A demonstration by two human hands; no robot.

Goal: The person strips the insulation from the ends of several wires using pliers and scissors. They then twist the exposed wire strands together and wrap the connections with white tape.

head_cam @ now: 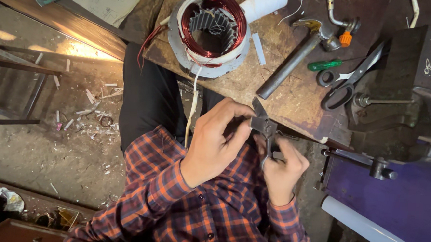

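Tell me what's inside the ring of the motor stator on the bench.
Inside the stator: grey slotted steel teeth around an open bore, with reddish copper winding looped along the rim. The workbench beneath the bore is too dark to make out.

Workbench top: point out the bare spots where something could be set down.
On the workbench, bare patches lie between the motor stator and the hammer, and along the near edge below the hammer's handle. The right side is crowded: green screwdriver, scissors, vise.

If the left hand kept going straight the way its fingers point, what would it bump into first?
The left hand points up and right, fingertips already at the pliers that the right hand grips. Beyond them, probably the workbench edge, then the hammer; depth is unclear.
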